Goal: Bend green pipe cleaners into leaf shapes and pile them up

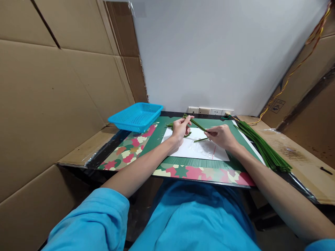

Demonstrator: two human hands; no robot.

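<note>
Head view. Landmark: white sheet (195,148) lying on a green mat (167,134) on the worktop (300,157).

Left hand (180,129) above the sheet's far left corner, fingers closed around a bundle of green strips (196,123), index finger stretched along it. The bundle slants over the sheet's far edge toward the right hand (222,136). Right hand over the sheet's far right part, fingers pinching the near end of that bundle. 1 loose green strip (201,140) lies on the sheet between both hands.

Right of the sheet: long pile of green strips (264,148) along the mat's edge. Left of the sheet, well apart: blue basket (136,116) beside a patterned paper (131,150). Behind the sheet: wall sockets (209,111).
</note>
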